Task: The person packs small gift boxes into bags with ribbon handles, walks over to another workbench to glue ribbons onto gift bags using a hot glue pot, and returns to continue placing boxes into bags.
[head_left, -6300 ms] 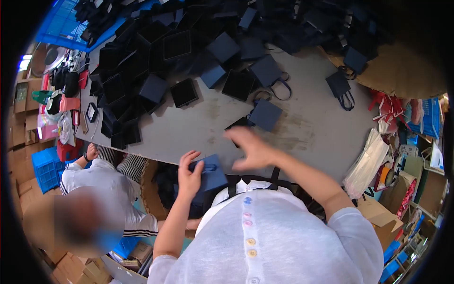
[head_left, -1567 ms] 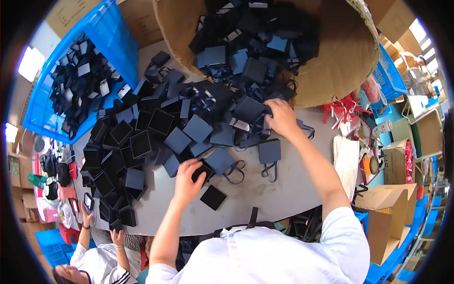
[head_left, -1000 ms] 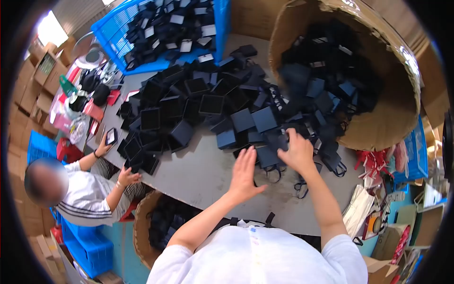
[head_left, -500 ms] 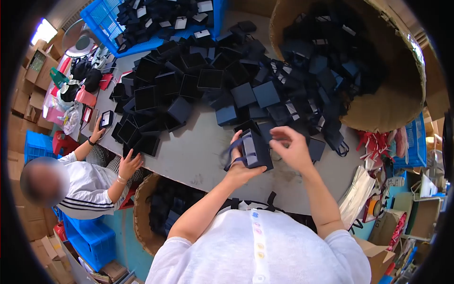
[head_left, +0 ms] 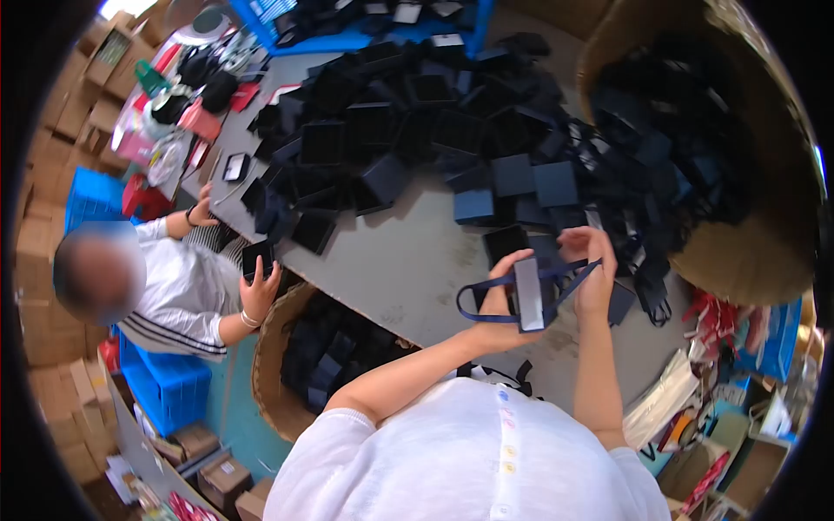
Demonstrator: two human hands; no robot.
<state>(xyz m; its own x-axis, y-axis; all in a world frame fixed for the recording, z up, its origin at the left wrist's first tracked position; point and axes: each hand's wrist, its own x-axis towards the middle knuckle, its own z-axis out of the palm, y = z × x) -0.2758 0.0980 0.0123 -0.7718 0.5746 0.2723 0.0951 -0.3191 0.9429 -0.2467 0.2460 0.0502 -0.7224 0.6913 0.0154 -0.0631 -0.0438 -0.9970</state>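
Note:
A small dark blue box with ribbon handles (head_left: 529,295) is upright in my left hand (head_left: 497,317), its pale grey inside facing up. My left fingers wrap around its far and left sides. Beside it on the right, my right hand (head_left: 592,265) has its fingers bent at the box's right ribbon loop, which passes by the palm. Just beyond both hands lie an open black box (head_left: 505,244) and more dark blue boxes (head_left: 556,184) on the grey table (head_left: 408,286).
A large pile of dark boxes (head_left: 369,126) covers the table's far side. Behind it is a blue crate (head_left: 478,30); a big cardboard drum (head_left: 738,265) is at the right. Another cardboard container (head_left: 269,378) stands below the table edge. A co-worker (head_left: 178,278) holds a black box at the left.
The view has shifted, so things lie further right and higher. My right hand has come to the box's ribbon, which now spreads out to the right. The co-worker's nearer hand now holds a black box.

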